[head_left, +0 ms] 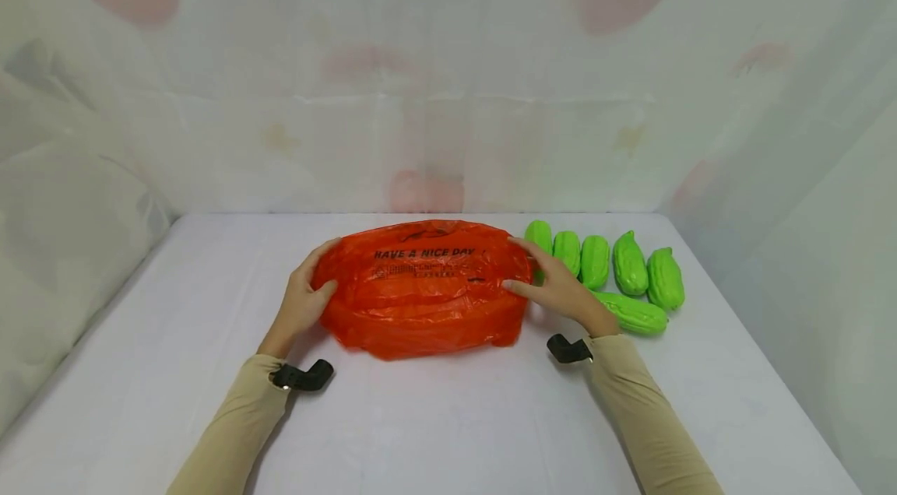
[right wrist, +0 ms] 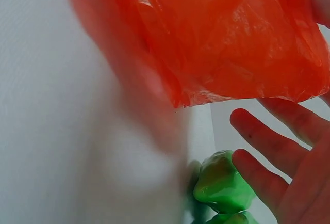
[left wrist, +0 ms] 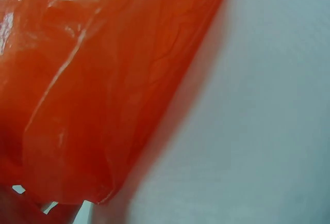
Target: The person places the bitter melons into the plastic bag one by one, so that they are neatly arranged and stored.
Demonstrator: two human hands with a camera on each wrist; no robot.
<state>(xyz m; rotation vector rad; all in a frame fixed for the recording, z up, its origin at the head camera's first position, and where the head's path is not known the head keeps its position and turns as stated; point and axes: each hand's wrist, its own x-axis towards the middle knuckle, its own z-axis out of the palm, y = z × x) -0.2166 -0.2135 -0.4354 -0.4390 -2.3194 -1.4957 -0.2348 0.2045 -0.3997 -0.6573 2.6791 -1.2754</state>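
Observation:
A puffed-out red plastic bag point(head_left: 420, 293), printed with "HAVE A NICE DAY", is held between both hands over the white table. My left hand point(head_left: 310, 294) grips its left end, thumb on the near face and fingers around the far side. At the right end my right hand point(head_left: 554, 286) holds the bag with thumb and forefinger, while its other fingers point(right wrist: 273, 141) spread out below in the right wrist view. The left wrist view shows the bag's glossy side point(left wrist: 93, 90), with the left hand out of sight. Whether anything is inside cannot be told.
Several glossy green, ridged, gourd-like pieces point(head_left: 629, 263) lie in a group on the right, close behind the right hand. One point(head_left: 634, 314) lies crosswise near that wrist. The white table point(head_left: 434, 433) ends at a pale curtain point(head_left: 490, 129) behind.

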